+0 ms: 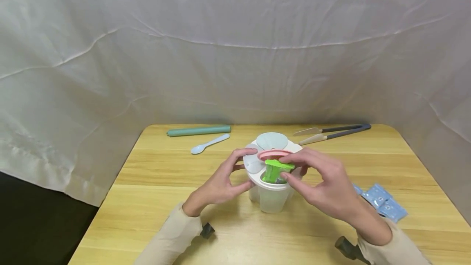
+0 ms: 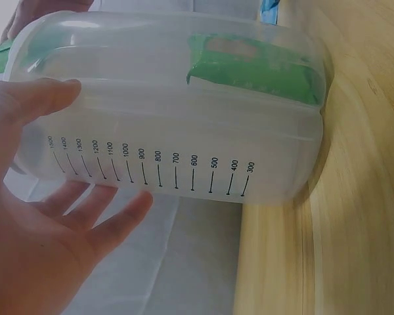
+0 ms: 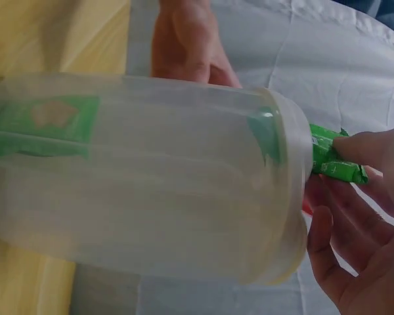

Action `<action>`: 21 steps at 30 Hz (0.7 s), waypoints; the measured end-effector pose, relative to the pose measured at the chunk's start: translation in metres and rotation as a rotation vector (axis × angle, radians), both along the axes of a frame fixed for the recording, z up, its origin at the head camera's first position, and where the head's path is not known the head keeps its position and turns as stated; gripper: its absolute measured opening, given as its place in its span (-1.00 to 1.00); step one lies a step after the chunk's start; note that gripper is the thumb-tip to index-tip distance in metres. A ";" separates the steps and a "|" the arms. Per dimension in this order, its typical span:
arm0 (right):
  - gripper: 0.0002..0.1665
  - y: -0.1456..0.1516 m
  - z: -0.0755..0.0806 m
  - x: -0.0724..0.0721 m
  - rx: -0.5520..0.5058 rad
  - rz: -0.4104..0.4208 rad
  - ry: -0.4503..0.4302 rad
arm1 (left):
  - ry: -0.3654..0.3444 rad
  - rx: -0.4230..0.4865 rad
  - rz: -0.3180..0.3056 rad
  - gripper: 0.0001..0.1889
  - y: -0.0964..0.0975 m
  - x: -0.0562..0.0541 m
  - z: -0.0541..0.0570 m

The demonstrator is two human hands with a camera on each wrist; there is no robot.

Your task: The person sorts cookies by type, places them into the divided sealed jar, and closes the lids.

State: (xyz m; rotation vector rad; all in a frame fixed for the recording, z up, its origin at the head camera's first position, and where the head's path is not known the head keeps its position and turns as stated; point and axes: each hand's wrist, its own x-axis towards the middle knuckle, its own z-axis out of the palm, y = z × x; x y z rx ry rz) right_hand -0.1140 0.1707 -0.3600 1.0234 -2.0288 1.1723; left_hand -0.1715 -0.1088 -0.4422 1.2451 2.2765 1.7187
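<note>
A clear plastic canister (image 1: 274, 199) with a white, multi-flap lid stands upright on the table, its side marked with a printed scale. My left hand (image 1: 220, 181) holds it by the upper side, thumb and fingers around it near the lid. Between thumb and fingers, my right hand (image 1: 327, 183) pinches a green packet (image 1: 273, 171) that is partly inside the lid's front opening. The pink-rimmed flap (image 1: 274, 153) stands raised behind that opening. Another green packet (image 2: 256, 69) lies low inside the canister, visible through its wall.
Several blue packets (image 1: 391, 209) lie to the right, partly behind my right wrist. At the back are a teal rolled item (image 1: 198, 130), a pale blue spoon (image 1: 209, 144) and dark-handled tongs (image 1: 344, 131). A light curtain (image 1: 257, 72) hangs around the wooden table (image 1: 154, 199).
</note>
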 end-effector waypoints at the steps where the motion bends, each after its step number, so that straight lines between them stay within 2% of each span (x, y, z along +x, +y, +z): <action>1: -0.61 0.000 -0.001 0.000 0.006 -0.001 0.004 | 0.002 -0.001 -0.001 -0.18 0.000 0.000 0.000; 8: -0.83 0.000 -0.003 0.000 0.027 -0.032 0.021 | 0.009 0.006 0.000 -0.18 0.001 0.000 0.000; 12: -0.66 0.001 -0.001 -0.002 0.017 -0.067 0.057 | 0.008 0.012 -0.003 -0.18 0.002 0.000 0.001; 16: -0.61 0.003 0.001 -0.004 -0.004 -0.092 0.079 | 0.012 0.013 -0.003 -0.18 0.002 -0.001 0.001; 18: -0.63 0.004 0.002 -0.006 -0.006 -0.104 0.077 | 0.015 0.013 -0.003 -0.17 0.002 -0.001 0.000; 21: -0.80 0.004 0.005 -0.008 0.008 -0.131 0.035 | 0.014 0.010 -0.001 -0.17 0.001 -0.001 0.000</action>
